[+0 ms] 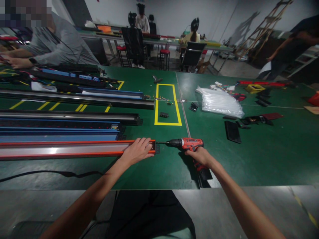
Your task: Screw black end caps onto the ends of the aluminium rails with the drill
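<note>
My left hand (138, 151) lies over the right end of a long orange-edged metal rail (62, 149) on the green table, its fingers curled over the end. My right hand (200, 156) is closed round the grip of a red and black cordless drill (186, 143). The drill lies level, and its bit points left into the black end cap (157, 147) of the rail.
Several more long rails (69, 116), black, blue and silver, lie side by side to the left. A yellow taped rectangle (167, 104) holds small parts. A plastic bag (220, 103) and black pieces (233, 131) lie right. A person in grey (59, 43) leans at far left; others sit behind.
</note>
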`<state>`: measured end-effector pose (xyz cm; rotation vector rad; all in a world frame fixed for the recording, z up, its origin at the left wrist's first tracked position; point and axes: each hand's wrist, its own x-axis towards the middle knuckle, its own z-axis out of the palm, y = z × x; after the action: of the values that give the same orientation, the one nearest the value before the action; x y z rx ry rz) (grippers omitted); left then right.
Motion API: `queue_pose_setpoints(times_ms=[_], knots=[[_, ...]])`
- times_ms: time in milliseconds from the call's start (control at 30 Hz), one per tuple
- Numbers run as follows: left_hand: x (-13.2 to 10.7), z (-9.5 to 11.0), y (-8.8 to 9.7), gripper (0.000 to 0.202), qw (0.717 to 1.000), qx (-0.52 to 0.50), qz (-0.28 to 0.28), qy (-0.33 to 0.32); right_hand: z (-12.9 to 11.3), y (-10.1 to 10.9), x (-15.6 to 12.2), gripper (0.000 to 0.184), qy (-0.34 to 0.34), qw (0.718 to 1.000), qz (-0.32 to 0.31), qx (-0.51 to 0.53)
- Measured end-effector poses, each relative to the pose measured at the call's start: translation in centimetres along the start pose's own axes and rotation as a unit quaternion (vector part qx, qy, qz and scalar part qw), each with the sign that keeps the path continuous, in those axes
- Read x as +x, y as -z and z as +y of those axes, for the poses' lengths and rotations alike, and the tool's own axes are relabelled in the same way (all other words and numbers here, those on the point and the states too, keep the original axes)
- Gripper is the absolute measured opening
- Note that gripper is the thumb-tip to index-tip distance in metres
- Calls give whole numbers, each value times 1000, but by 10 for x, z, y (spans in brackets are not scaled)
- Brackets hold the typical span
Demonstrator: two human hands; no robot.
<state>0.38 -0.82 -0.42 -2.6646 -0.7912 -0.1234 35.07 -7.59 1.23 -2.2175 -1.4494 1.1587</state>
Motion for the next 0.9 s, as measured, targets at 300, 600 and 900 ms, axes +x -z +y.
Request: queue_pose_setpoints(times_ms=[300, 600, 900], knots=[[0, 0, 0, 47, 1000, 5, -8, 1, -1, 2, -2, 27, 13, 1000, -7, 13], [-1, 0, -2, 48, 1000, 9, -2, -1, -4, 1, -3, 29, -14, 1000, -3, 2], [0, 0, -1, 45, 1000, -13, -1, 5, -1, 1, -2, 26, -7, 1000, -12, 18]])
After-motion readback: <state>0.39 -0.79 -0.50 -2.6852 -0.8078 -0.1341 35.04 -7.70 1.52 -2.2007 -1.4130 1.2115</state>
